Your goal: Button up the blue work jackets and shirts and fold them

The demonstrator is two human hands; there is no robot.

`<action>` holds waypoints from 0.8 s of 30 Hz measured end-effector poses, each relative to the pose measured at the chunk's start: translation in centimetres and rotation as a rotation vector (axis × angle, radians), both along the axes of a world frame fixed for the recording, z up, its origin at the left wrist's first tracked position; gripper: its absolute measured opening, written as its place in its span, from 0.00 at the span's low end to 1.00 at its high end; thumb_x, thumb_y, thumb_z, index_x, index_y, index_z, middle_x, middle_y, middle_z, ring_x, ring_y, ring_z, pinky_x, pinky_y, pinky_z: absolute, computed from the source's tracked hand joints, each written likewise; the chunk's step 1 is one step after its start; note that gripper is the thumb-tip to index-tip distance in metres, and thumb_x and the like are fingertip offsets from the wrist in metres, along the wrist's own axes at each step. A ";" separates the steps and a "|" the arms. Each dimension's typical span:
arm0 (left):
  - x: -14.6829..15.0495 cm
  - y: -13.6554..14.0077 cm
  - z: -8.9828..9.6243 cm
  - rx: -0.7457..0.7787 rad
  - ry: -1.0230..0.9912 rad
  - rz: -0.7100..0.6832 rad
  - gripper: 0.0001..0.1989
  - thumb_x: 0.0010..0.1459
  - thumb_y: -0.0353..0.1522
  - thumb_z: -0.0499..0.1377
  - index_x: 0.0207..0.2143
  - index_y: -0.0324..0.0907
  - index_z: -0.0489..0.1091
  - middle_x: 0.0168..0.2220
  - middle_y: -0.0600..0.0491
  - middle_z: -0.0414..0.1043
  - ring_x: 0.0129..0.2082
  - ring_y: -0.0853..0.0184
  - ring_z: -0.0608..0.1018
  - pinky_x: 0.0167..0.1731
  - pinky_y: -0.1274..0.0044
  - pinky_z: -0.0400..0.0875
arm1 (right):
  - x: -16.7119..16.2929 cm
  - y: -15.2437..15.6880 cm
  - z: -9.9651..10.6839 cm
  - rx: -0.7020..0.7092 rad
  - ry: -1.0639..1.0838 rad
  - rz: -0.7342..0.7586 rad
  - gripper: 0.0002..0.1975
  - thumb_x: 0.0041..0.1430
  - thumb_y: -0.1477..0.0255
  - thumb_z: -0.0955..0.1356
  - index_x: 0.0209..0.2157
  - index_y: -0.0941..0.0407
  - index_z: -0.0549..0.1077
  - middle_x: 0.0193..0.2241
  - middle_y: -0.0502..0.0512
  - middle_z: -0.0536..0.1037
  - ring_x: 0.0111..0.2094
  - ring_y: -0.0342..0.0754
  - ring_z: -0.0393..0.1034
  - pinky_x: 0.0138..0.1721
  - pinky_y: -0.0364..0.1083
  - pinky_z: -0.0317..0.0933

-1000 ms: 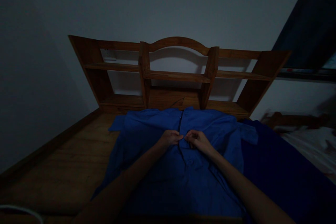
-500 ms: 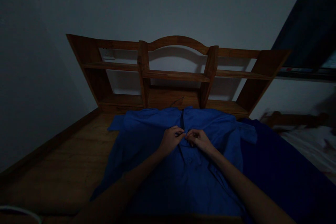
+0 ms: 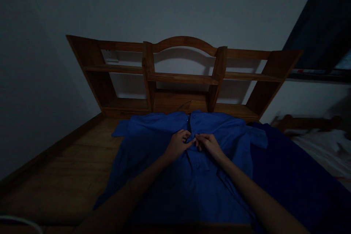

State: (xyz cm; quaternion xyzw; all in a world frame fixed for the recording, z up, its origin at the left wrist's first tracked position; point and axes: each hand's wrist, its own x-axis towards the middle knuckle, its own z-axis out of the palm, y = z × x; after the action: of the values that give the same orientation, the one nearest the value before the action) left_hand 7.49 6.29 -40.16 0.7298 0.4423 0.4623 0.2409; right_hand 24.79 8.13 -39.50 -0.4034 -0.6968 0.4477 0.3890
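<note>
A blue short-sleeved shirt [image 3: 153, 168] lies spread out with its collar toward the shelf unit and its buttoned front facing up. At the front opening, my left hand [image 3: 177, 144] grips the shirt's edge, its thumb reaching right and its fingers curled. Close against it, my right hand [image 3: 210, 145] pinches the same front strip between thumb and fingers. A small button [image 3: 196, 165] shows on the strip below the hands. Whatever lies right between the fingertips is too dark and small to make out.
Behind the shirt stands a wooden shelf headboard [image 3: 183, 78] against a pale wall. Bare wooden boards [image 3: 74, 157] extend to the left. Dark blue cloth [image 3: 290, 182] lies at the right, with whitish bedding [image 3: 326, 150] beyond. A white curved strip [image 3: 22, 219] crosses the lower left corner.
My left thumb and fingers have spread a little, the thumb moving further right along the strip. My right fingers have shifted slightly and straightened. The shirt stays in place.
</note>
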 end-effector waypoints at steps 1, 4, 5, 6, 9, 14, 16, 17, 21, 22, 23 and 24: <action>0.1 0.0 -0.1 0.010 0.015 0.011 0.09 0.51 0.33 0.60 0.36 0.41 0.69 0.34 0.53 0.68 0.34 0.69 0.73 0.32 0.80 0.69 | 0.1 -0.4 0.5 0.099 -0.042 -0.051 0.16 0.60 0.64 0.59 0.30 0.58 0.73 0.19 0.50 0.70 0.19 0.42 0.63 0.22 0.40 0.55; 0.1 0.0 -0.1 0.046 0.067 0.009 0.09 0.50 0.30 0.60 0.36 0.41 0.69 0.34 0.53 0.68 0.33 0.69 0.72 0.32 0.80 0.68 | 0.3 -1.4 2.0 0.398 -0.205 -0.106 0.16 0.60 0.70 0.60 0.49 0.53 0.67 0.30 0.51 0.75 0.28 0.43 0.68 0.30 0.41 0.59; 0.1 0.0 -0.1 0.062 0.085 -0.003 0.09 0.50 0.29 0.60 0.36 0.41 0.69 0.34 0.53 0.68 0.34 0.70 0.72 0.32 0.80 0.68 | 0.3 -1.6 2.4 0.467 -0.276 -0.065 0.19 0.59 0.72 0.60 0.52 0.52 0.65 0.34 0.51 0.75 0.31 0.44 0.69 0.34 0.41 0.60; 0.1 0.0 -0.1 0.078 0.104 -0.016 0.09 0.50 0.29 0.60 0.36 0.41 0.69 0.35 0.53 0.68 0.34 0.70 0.72 0.32 0.80 0.69 | 0.4 -1.7 2.6 0.513 -0.353 -0.015 0.21 0.59 0.74 0.60 0.54 0.51 0.63 0.37 0.51 0.75 0.35 0.44 0.70 0.37 0.41 0.60; 0.1 -0.2 0.1 0.123 0.151 -0.025 0.08 0.50 0.27 0.59 0.36 0.41 0.69 0.35 0.53 0.68 0.34 0.69 0.72 0.33 0.79 0.69 | 0.6 -1.6 2.7 0.568 -0.560 0.065 0.22 0.56 0.77 0.60 0.53 0.51 0.65 0.43 0.52 0.74 0.41 0.46 0.70 0.42 0.43 0.60; 0.4 -0.3 0.2 0.118 0.164 0.070 0.07 0.50 0.28 0.60 0.35 0.41 0.70 0.32 0.53 0.69 0.32 0.69 0.73 0.33 0.78 0.69 | 1.0 -1.1 2.2 0.588 -0.634 0.063 0.19 0.57 0.76 0.62 0.50 0.52 0.67 0.40 0.52 0.75 0.38 0.46 0.70 0.39 0.42 0.60; 0.5 -0.3 0.1 0.090 0.116 0.112 0.10 0.49 0.30 0.61 0.37 0.41 0.69 0.32 0.53 0.70 0.31 0.70 0.74 0.32 0.79 0.70 | 1.1 -0.8 2.0 0.587 -0.569 0.075 0.17 0.58 0.75 0.61 0.49 0.52 0.68 0.41 0.53 0.75 0.40 0.46 0.70 0.41 0.43 0.60; 0.4 -0.2 0.0 0.072 0.084 0.122 0.12 0.49 0.30 0.62 0.38 0.41 0.69 0.32 0.54 0.71 0.31 0.70 0.74 0.31 0.79 0.70 | 1.1 -0.7 1.9 0.581 -0.528 0.079 0.16 0.59 0.75 0.61 0.48 0.52 0.69 0.42 0.53 0.75 0.41 0.46 0.70 0.42 0.43 0.60; 0.0 0.1 -0.3 -0.006 -0.044 0.086 0.11 0.49 0.33 0.62 0.36 0.41 0.69 0.30 0.54 0.72 0.30 0.70 0.75 0.30 0.80 0.70 | 0.9 0.2 0.9 0.446 -0.353 0.089 0.13 0.61 0.70 0.61 0.47 0.54 0.70 0.31 0.52 0.75 0.31 0.44 0.70 0.33 0.42 0.62; -0.1 0.3 -0.4 -0.028 -0.073 0.069 0.11 0.49 0.34 0.62 0.36 0.41 0.69 0.30 0.54 0.73 0.30 0.70 0.76 0.30 0.80 0.71 | 0.8 0.4 0.7 0.387 -0.305 0.098 0.14 0.61 0.69 0.61 0.47 0.54 0.69 0.26 0.50 0.74 0.26 0.43 0.69 0.30 0.41 0.61; -0.3 0.4 -0.5 -0.052 -0.099 0.051 0.11 0.49 0.34 0.63 0.36 0.41 0.69 0.31 0.54 0.73 0.31 0.70 0.76 0.31 0.80 0.71 | 0.8 0.5 0.5 0.328 -0.258 0.113 0.15 0.61 0.67 0.61 0.48 0.54 0.68 0.23 0.49 0.72 0.23 0.43 0.68 0.27 0.41 0.60; -0.5 0.6 -0.5 -0.074 -0.121 0.031 0.12 0.48 0.35 0.63 0.35 0.40 0.68 0.31 0.53 0.73 0.31 0.69 0.76 0.31 0.80 0.71 | 0.8 0.7 0.3 0.277 -0.217 0.134 0.15 0.61 0.66 0.61 0.48 0.55 0.67 0.22 0.48 0.71 0.21 0.42 0.66 0.24 0.40 0.60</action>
State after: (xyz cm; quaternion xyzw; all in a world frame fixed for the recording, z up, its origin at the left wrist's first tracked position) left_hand 6.96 6.86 -40.65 0.6844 0.4549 0.4924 0.2867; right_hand 25.57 8.83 -39.18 -0.3445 -0.8151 0.3263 0.3325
